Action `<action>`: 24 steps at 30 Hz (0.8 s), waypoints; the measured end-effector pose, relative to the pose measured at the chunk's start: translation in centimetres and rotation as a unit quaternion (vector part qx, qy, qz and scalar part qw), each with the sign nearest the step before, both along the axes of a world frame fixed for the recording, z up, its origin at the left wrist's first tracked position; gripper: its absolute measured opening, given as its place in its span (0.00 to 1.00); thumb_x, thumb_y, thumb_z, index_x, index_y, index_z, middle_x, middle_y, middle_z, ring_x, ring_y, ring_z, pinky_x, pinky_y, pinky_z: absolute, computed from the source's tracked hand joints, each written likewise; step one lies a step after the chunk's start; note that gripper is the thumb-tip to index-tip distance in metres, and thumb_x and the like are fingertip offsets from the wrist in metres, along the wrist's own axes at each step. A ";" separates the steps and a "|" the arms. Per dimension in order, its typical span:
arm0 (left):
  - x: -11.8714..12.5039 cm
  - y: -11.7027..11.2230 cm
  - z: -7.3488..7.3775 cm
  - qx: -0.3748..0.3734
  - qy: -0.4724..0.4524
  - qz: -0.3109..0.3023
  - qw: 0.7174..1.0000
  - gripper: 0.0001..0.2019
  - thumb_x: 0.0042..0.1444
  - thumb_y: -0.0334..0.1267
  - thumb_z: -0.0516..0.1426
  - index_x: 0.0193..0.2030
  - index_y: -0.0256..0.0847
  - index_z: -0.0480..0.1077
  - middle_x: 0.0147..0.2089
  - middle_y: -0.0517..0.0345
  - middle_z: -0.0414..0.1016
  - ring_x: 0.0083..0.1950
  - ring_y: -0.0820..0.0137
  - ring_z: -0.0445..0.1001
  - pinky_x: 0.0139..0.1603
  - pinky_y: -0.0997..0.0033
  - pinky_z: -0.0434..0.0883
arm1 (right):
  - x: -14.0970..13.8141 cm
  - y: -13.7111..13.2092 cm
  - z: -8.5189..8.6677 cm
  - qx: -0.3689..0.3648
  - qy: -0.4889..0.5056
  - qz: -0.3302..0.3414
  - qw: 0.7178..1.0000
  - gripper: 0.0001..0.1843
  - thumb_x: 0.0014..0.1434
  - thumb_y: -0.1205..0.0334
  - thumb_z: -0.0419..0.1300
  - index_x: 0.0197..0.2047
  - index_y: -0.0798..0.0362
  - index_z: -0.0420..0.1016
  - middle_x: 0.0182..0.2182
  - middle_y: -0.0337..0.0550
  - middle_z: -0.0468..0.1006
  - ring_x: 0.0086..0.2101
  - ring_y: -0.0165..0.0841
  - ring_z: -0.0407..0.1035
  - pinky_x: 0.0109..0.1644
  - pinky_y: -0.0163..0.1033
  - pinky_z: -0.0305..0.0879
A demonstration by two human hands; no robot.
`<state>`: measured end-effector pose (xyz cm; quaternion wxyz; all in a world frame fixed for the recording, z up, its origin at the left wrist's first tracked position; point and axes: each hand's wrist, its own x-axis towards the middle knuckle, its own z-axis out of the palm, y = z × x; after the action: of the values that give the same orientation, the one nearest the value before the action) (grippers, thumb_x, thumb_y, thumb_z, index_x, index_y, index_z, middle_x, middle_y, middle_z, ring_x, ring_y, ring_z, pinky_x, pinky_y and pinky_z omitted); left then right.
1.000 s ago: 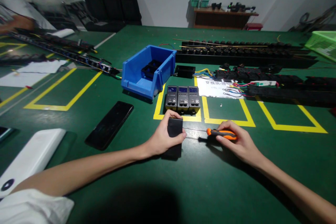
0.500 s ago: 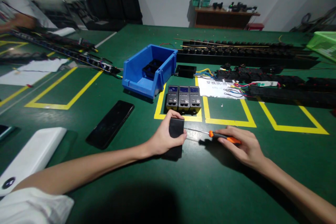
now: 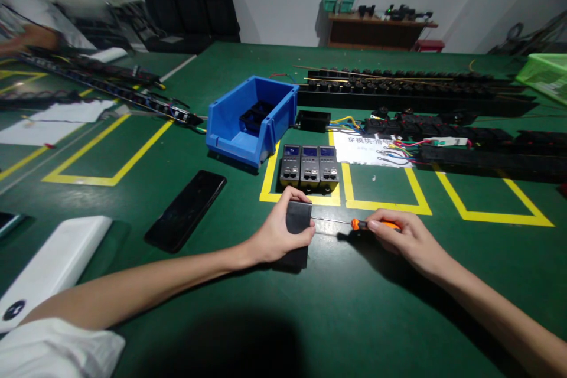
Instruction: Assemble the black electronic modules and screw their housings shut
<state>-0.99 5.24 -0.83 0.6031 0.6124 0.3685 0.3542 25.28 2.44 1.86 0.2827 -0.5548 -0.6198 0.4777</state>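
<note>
My left hand (image 3: 280, 229) is closed around a black box-shaped module (image 3: 298, 217), thumb on the near side and fingers over the far side. In my right hand (image 3: 410, 236) is a screwdriver (image 3: 361, 224) with an orange and black handle. Its thin metal shaft points left and reaches the module's right face; the exact contact of the tip is too small to make out. Just beyond my left hand, three dark modules (image 3: 309, 166) with small screens and ports stand side by side inside a yellow taped outline.
A blue bin (image 3: 234, 143) holding black parts stands behind the modules. Long black rails (image 3: 416, 97) and loose wires lie at the back right. A black phone (image 3: 186, 211) and a white power bank (image 3: 57, 266) rest to the left. Another person's arm (image 3: 33, 38) shows at far left.
My right hand has shifted its grip slightly on the screwdriver handle, fingers now closer to the front of it. The module and my left hand have barely moved.
</note>
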 end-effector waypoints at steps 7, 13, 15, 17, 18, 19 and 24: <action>0.1 0.1 -0.1 0.030 0.008 0.037 0.999 0.20 0.50 0.33 0.62 0.47 0.43 0.58 0.47 0.55 0.67 0.37 0.72 0.73 0.37 0.70 0.72 | -0.2 0.1 -0.4 0.050 -0.024 0.003 0.998 0.14 0.60 0.51 0.58 0.34 0.54 0.74 0.26 0.40 0.72 0.26 0.29 0.66 0.27 0.33 0.60; -0.1 0.1 -0.2 0.046 0.028 0.038 0.998 0.20 0.50 0.34 0.62 0.47 0.43 0.59 0.43 0.56 0.67 0.37 0.72 0.72 0.37 0.70 0.72 | 0.5 0.2 -1.5 0.187 -0.021 -0.015 0.982 0.11 0.54 0.60 0.65 0.39 0.50 0.70 0.34 0.40 0.75 0.35 0.34 0.72 0.39 0.37 0.69; -0.1 0.2 -0.3 0.044 0.033 0.034 0.998 0.20 0.51 0.35 0.62 0.48 0.43 0.58 0.42 0.57 0.67 0.37 0.72 0.72 0.37 0.69 0.72 | 0.8 0.2 -1.8 0.229 -0.022 -0.017 0.973 0.08 0.54 0.61 0.65 0.38 0.50 0.72 0.34 0.40 0.76 0.35 0.34 0.72 0.39 0.37 0.69; -0.1 0.2 -0.4 0.043 0.037 0.032 0.998 0.20 0.52 0.35 0.61 0.48 0.43 0.58 0.41 0.57 0.67 0.36 0.72 0.72 0.37 0.69 0.72 | 0.9 0.2 -2.0 0.254 -0.023 -0.023 0.967 0.07 0.55 0.62 0.66 0.38 0.49 0.74 0.34 0.41 0.77 0.35 0.34 0.73 0.40 0.37 0.69; -0.1 0.2 -0.4 0.042 0.038 0.032 0.998 0.20 0.52 0.35 0.61 0.48 0.43 0.58 0.41 0.57 0.67 0.36 0.71 0.72 0.37 0.69 0.72 | 1.0 0.2 -2.1 0.261 -0.026 -0.028 0.965 0.07 0.55 0.63 0.66 0.38 0.49 0.75 0.34 0.41 0.78 0.35 0.34 0.73 0.40 0.37 0.69; -0.1 0.2 -0.5 0.043 0.039 0.032 0.998 0.20 0.52 0.36 0.61 0.48 0.43 0.58 0.41 0.57 0.67 0.36 0.71 0.72 0.37 0.69 0.72 | 1.0 0.2 -2.1 0.264 -0.032 -0.033 0.963 0.07 0.55 0.62 0.66 0.38 0.49 0.76 0.34 0.41 0.79 0.35 0.34 0.74 0.40 0.37 0.70; -0.1 0.1 -0.4 0.045 0.037 0.033 0.998 0.20 0.52 0.36 0.61 0.48 0.44 0.58 0.41 0.57 0.68 0.36 0.71 0.72 0.37 0.68 0.72 | 0.7 0.0 -1.9 0.242 -0.055 -0.048 0.968 0.07 0.55 0.60 0.65 0.37 0.51 0.77 0.33 0.43 0.81 0.33 0.35 0.75 0.37 0.37 0.70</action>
<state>-1.06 5.34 -1.25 0.5485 0.6393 0.3944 0.3674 25.96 2.45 -0.06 0.3967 -0.5240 -0.7043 0.2683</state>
